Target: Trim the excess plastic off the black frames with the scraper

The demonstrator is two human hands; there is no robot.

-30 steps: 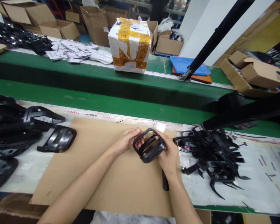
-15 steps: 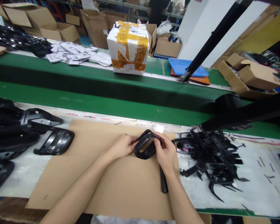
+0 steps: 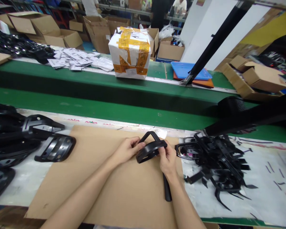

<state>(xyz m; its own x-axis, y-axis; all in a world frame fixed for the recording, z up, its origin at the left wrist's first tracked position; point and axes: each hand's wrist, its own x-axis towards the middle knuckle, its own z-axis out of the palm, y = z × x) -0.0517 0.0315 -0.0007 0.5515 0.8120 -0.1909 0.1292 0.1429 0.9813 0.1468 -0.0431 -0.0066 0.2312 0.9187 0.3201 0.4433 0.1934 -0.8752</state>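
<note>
Black looped frame (image 3: 151, 147): hangs tilted over the brown cardboard sheet (image 3: 124, 194), pinched by the left hand (image 3: 128, 149) at one end and by the right hand (image 3: 168, 159) at the other. Near the right hand, a black handle (image 3: 166, 190); farther right, a tangled heap of black parts (image 3: 220, 162).

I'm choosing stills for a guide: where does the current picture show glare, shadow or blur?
Head view: bright glare on the shiny black part at left; head view: shadow along the green ledge below the taped box; head view: clutter at upper right looks soft and smeared, while the held black frame is clearer.
</note>
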